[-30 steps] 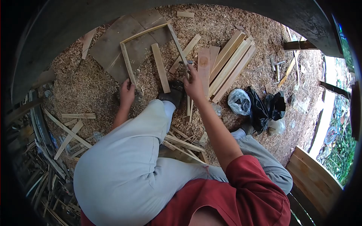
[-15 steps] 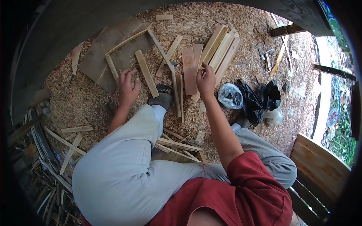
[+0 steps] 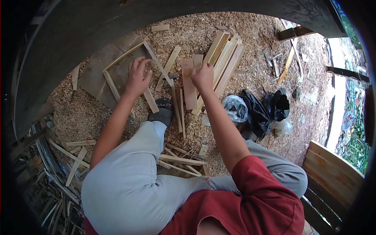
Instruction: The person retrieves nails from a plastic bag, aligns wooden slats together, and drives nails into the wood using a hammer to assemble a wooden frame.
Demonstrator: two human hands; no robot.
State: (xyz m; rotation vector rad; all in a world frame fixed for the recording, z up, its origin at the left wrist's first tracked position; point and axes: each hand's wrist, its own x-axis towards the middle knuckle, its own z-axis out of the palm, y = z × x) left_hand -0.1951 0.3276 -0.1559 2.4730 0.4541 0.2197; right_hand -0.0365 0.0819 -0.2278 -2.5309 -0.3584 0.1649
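- Beneath your work lies the ground [image 3: 70, 117], strewn with wood shavings.
- A dark flat sheet [image 3: 94, 80] lies ahead, on your left.
- Your three-sided wooden frame [image 3: 156, 60] overlaps that sheet.
- The stacked planks [image 3: 227, 58] lie beyond your right hand, beside a reddish board [image 3: 188, 84].
- A loose plank [image 3: 150, 100] runs under your left hand [image 3: 139, 77], whose fingers are spread; contact is unclear.
- Your right hand [image 3: 203, 77] is curled narrow near the reddish board; you can't tell whether it grips anything.
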